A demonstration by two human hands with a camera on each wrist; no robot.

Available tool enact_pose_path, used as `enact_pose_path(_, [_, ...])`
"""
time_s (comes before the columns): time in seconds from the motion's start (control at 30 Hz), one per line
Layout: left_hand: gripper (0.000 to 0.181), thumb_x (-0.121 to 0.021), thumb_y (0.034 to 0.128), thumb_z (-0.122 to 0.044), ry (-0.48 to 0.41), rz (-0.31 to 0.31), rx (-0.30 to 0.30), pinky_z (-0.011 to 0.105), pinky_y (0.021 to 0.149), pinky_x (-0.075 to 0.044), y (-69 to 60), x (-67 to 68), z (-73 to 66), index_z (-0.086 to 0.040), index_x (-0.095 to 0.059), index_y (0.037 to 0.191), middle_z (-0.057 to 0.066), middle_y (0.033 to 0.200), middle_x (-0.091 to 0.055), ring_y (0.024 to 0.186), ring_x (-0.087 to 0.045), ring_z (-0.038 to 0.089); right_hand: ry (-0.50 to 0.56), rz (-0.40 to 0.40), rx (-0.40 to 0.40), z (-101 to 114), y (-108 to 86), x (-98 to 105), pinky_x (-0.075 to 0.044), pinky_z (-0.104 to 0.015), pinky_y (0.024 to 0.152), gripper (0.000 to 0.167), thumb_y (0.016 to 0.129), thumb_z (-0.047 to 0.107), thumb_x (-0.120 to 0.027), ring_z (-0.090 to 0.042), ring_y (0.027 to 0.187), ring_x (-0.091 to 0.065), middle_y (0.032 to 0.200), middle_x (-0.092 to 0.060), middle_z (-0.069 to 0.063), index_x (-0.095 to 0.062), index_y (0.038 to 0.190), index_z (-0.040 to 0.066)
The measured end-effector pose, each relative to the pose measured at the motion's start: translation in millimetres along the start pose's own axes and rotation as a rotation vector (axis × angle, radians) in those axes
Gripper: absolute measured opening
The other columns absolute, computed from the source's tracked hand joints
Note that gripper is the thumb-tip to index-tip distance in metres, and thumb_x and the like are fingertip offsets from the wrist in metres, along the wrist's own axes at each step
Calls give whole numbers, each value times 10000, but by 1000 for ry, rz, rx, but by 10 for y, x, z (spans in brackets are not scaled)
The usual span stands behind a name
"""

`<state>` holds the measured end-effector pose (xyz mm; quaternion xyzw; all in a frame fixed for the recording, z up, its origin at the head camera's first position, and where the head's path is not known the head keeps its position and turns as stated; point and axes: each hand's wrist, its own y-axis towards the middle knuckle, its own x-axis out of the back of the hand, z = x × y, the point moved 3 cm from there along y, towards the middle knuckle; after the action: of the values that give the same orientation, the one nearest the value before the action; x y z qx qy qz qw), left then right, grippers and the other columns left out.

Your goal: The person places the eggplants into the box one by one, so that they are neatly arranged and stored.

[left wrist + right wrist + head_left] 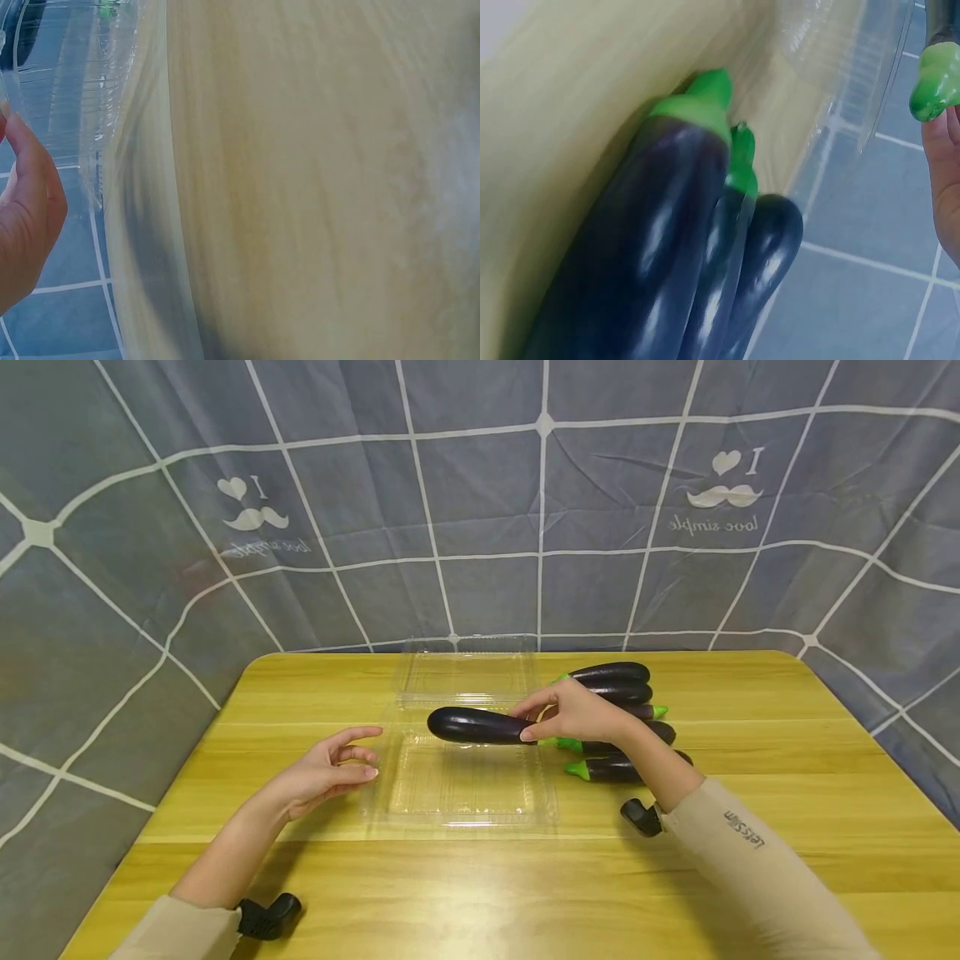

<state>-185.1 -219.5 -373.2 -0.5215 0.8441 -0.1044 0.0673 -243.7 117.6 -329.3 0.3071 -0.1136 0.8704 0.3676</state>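
Note:
My right hand [581,714] pinches a dark purple eggplant [476,725] near its stem end and holds it level above a clear plastic box [465,785]. In the right wrist view the green stem [936,79] of this eggplant shows by the hand [946,176]. My left hand [330,772] is beside the box's left edge, fingers spread and slightly bent, holding nothing. The left wrist view shows part of that hand [30,202] near the clear plastic [75,97].
Several more eggplants [617,768] lie in a column right of the box, some with green stems pointing left. The box's lid [468,672] lies folded back behind it. A grey curtain [487,510] with white lines hangs behind the wooden table [450,893].

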Motion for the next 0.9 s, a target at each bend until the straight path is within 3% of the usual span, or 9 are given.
enact_pose_path(0.37, [709, -623, 860, 5, -22, -3, -6, 252, 763, -514, -2, -8, 5, 33, -208, 1435, 17, 983, -539, 886, -609, 146, 10, 27, 1, 18, 288, -143, -513, -300, 805, 328, 813, 130, -728, -155, 877, -596, 1060, -668, -66, -677, 1122, 34])
enact_pose_path(0.9, [713, -620, 864, 8, -48, 4, -16, 268, 791, -513, 4, 0, 16, 34, -197, 1438, 13, 977, -545, 897, -604, 152, 5, 26, 7, -59, 454, -354, -520, -273, 777, 295, 810, 90, -725, -157, 879, -613, 1037, -675, -78, -688, 1095, 21])
